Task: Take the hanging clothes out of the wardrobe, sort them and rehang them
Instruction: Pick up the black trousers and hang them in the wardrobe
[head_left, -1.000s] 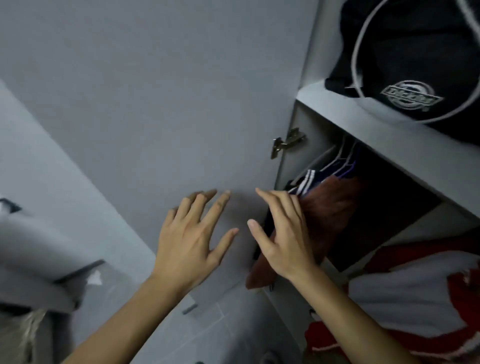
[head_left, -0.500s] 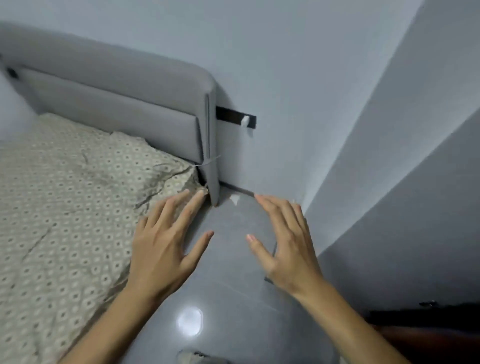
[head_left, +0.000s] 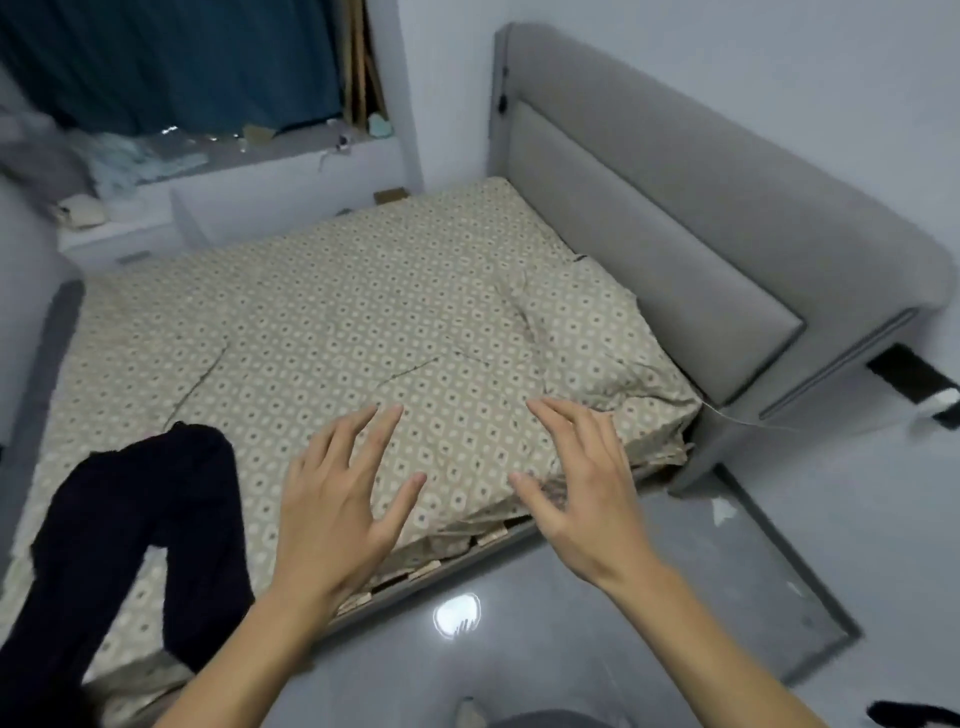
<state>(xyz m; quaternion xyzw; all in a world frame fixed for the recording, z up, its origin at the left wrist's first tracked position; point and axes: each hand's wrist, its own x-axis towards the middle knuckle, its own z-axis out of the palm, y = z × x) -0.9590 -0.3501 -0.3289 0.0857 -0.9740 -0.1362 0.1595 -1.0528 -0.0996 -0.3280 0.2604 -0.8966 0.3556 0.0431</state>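
Observation:
A pair of black trousers lies spread on the near left part of the bed, its legs running toward the bottom edge. My left hand hovers over the bed's near edge with fingers spread and holds nothing. My right hand floats beside it, fingers spread and slightly bent, also empty. Both hands are to the right of the trousers and apart from them. The wardrobe is out of view.
The bed has a beige patterned sheet and a pillow against the grey padded headboard on the right. A cluttered window ledge and a dark blue curtain lie beyond. Glossy grey floor lies below my hands.
The view has swung left from the open wardrobe, past the headboard, to the whole bed. Both hands stayed raised, spread and empty throughout.

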